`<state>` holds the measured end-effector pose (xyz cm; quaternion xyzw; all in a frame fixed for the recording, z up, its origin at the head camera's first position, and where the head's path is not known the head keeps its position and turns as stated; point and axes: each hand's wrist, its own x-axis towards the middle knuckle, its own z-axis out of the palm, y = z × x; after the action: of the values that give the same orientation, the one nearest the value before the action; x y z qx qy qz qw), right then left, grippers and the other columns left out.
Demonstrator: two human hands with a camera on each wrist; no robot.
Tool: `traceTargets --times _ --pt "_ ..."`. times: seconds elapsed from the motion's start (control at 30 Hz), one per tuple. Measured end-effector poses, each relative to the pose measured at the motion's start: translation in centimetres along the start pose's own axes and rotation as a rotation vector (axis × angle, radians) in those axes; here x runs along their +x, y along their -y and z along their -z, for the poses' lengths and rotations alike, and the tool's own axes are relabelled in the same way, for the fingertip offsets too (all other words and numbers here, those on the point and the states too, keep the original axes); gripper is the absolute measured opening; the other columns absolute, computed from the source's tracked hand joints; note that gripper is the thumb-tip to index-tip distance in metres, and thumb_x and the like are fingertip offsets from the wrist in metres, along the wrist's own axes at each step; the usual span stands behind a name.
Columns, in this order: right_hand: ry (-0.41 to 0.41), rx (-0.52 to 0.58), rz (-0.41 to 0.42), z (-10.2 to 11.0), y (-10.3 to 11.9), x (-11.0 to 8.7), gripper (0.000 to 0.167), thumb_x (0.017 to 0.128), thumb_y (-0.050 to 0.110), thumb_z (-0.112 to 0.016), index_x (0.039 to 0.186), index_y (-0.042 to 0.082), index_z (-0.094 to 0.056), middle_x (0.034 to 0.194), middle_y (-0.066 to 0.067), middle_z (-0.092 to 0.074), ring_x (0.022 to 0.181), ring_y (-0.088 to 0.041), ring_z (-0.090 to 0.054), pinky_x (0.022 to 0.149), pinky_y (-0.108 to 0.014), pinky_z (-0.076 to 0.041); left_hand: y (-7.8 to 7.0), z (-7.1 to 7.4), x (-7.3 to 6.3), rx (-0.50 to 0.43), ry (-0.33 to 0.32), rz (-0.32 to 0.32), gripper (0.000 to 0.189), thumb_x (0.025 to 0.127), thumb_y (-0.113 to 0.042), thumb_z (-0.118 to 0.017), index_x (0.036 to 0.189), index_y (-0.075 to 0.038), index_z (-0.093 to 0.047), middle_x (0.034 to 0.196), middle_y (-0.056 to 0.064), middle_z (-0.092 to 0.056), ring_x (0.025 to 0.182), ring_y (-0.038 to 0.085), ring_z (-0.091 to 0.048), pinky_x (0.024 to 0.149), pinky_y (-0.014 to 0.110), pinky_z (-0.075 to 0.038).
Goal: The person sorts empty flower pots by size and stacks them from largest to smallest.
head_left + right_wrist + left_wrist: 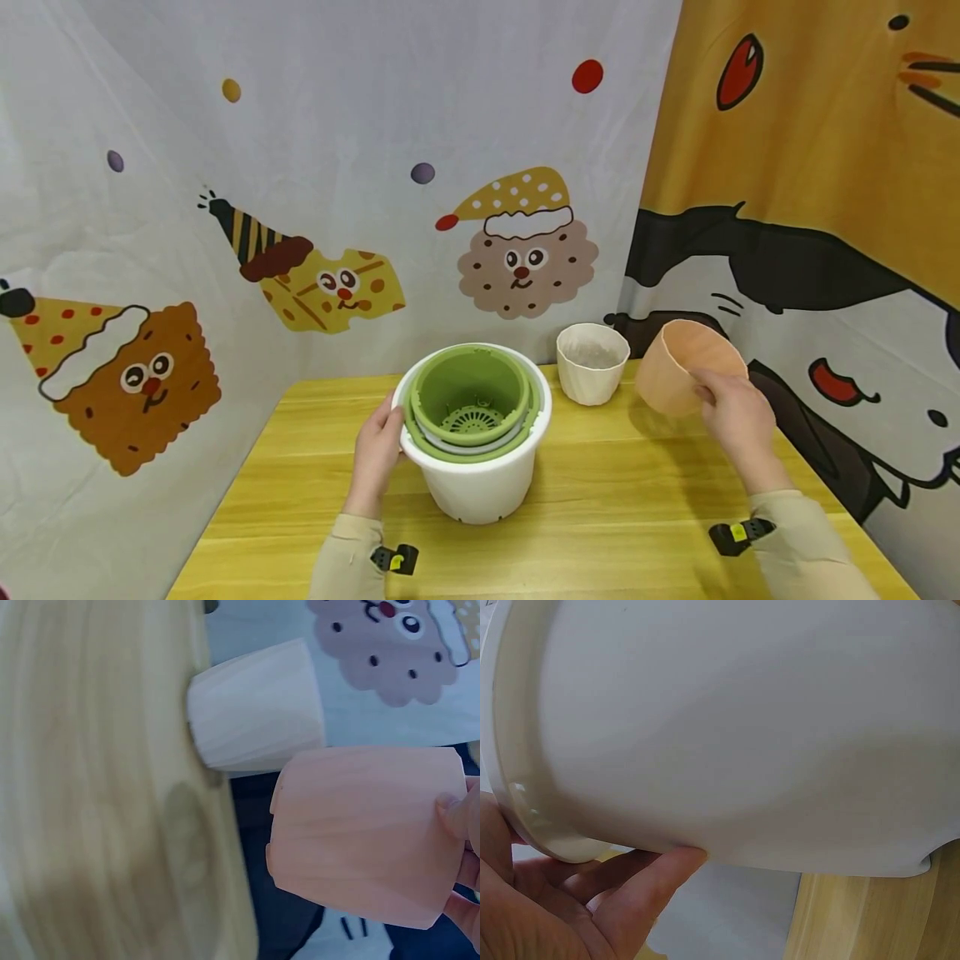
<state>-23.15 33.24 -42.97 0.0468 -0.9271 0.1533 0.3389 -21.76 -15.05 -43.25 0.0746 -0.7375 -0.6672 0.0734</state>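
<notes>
My left hand [377, 450] grips the rim of a large white flower pot [480, 492] at its left side. The left wrist view shows the thumb against the white wall [735, 735], under the rim. Nested in this pot are green pots [435, 387] and a grey-white rim, the innermost green one with a slotted bottom. On the right, my right hand [738, 421] pinches the rim of a peach-coloured pot [667, 383]. That pot is tilted and seems raised off the table, beside a small cream pot [592, 385] that stands upright.
The wooden table [300, 483] reaches back to a printed cloth [337, 125] with cartoon snacks. Another cloth [840, 275] with a large cartoon face hangs along the right side. The cream pot stands close to the back edge.
</notes>
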Motion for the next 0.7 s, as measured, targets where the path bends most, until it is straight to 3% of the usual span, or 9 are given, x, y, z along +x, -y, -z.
traceTargets --times 0.27,0.7 --pt "-0.106 0.036 0.032 1.7 1.2 1.0 0.032 0.081 -0.008 -0.073 0.111 0.004 -0.070 0.097 -0.020 -0.071 0.089 -0.043 -0.060 0.076 -0.060 -0.048 0.0 0.0 0.0 -0.002 -0.002 0.006 0.048 0.103 -0.026 -0.047 0.149 -0.011 -0.047 0.142 0.021 -0.051 0.076 0.016 -0.066 0.066 0.037 -0.061" --pt "-0.213 0.131 0.140 3.4 4.0 2.5 0.032 0.080 -0.011 -0.074 0.109 0.003 -0.071 0.095 -0.018 -0.071 0.087 -0.037 -0.059 0.072 -0.053 -0.048 -0.1 0.0 -0.1 0.002 -0.004 0.010 0.048 0.103 -0.027 -0.048 0.148 -0.012 -0.047 0.143 0.020 -0.051 0.077 0.017 -0.066 0.067 0.038 -0.061"
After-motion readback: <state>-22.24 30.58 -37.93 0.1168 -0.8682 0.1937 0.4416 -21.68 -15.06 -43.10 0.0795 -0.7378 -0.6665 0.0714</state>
